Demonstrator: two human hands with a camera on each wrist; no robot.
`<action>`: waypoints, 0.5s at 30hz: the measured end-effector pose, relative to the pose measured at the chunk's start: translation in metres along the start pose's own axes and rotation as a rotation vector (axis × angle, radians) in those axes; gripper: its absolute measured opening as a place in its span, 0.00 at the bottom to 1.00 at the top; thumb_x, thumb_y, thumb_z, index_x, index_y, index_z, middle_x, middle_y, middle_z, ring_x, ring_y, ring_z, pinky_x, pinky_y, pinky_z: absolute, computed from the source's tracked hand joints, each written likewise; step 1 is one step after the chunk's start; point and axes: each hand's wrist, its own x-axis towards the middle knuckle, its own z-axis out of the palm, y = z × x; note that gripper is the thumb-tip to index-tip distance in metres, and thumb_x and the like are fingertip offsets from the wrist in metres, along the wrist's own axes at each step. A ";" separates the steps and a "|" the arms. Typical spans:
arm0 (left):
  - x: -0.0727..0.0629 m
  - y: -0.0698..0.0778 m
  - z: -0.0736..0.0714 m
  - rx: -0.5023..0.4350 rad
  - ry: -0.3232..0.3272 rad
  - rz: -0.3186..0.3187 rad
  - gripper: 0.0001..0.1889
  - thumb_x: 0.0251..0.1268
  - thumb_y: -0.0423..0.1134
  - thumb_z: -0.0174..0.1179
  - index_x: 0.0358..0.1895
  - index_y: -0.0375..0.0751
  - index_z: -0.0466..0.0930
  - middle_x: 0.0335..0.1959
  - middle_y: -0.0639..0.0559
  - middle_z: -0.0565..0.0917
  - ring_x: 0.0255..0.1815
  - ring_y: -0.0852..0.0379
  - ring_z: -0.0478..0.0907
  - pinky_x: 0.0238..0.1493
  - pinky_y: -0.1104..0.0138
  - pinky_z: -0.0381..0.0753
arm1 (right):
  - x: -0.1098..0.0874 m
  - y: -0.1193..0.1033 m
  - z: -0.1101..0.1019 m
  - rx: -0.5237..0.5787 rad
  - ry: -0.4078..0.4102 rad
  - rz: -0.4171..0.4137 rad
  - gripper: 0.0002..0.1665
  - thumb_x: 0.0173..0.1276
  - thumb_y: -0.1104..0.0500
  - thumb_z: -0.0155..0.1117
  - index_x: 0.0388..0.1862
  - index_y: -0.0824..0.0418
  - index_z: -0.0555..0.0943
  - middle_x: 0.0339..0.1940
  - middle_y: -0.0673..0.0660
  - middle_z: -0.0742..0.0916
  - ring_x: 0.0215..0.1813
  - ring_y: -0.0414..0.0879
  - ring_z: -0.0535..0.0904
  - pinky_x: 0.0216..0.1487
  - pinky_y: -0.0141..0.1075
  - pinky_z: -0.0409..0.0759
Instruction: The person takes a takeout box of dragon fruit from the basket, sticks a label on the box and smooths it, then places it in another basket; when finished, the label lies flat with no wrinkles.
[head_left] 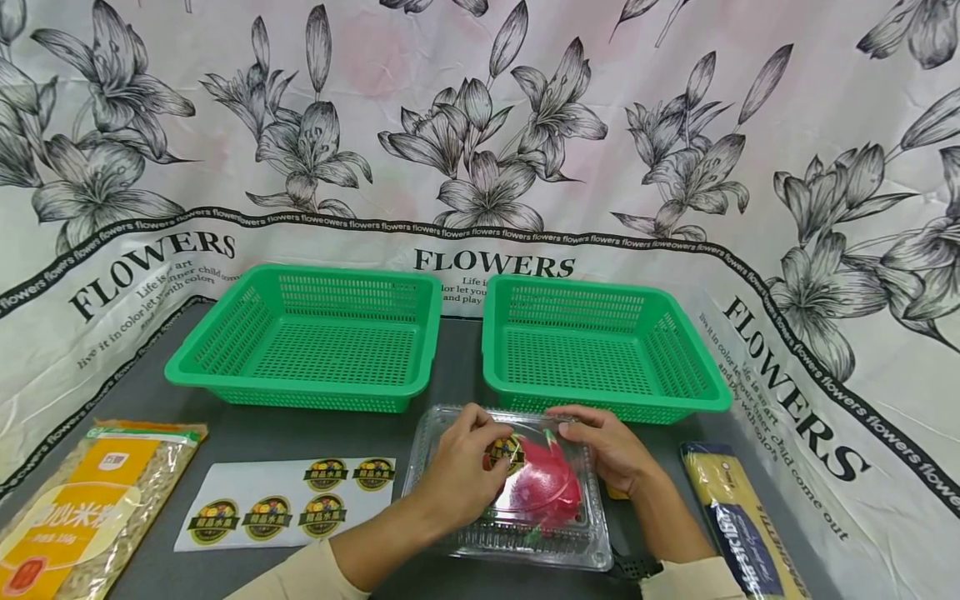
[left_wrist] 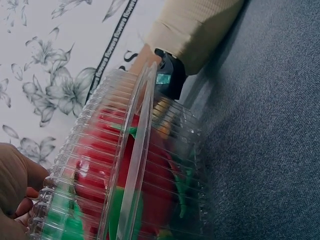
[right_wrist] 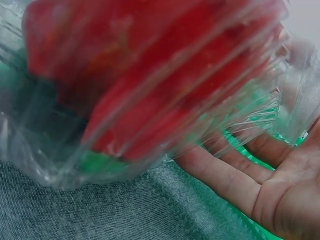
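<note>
A clear plastic clamshell box point(head_left: 540, 550) with its lid down holds a red dragon fruit point(head_left: 551, 492) with green tips. My left hand point(head_left: 461, 467) is over the lid, thumb and fingertips pinching the edge of a round black-and-gold fruit sticker point(head_left: 506, 454). That sticker lies at the lid's top, over the fruit. At the box's far right corner my right hand point(head_left: 611, 450) grips the edge, thumb on the lid side. In the right wrist view the fingers point(right_wrist: 225, 182) reach along the ribbed plastic wall. A white sticker sheet point(head_left: 285, 537) with several similar stickers lies left of the box.
Two green plastic baskets point(head_left: 318, 389) point(head_left: 600, 393) stand at the back, the right one just behind the box. A bag of rice noodles point(head_left: 82, 517) lies at far left. A spaghetti pack point(head_left: 738, 525) lies at right. A flower-printed cloth point(head_left: 480, 192) hangs behind.
</note>
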 end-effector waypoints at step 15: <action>-0.001 0.001 0.003 0.033 -0.034 -0.038 0.15 0.55 0.24 0.66 0.47 0.28 0.82 0.40 0.50 0.67 0.32 0.58 0.69 0.31 0.71 0.75 | 0.000 0.000 0.000 -0.048 0.029 0.005 0.18 0.71 0.62 0.59 0.58 0.62 0.80 0.49 0.60 0.83 0.42 0.52 0.83 0.41 0.48 0.82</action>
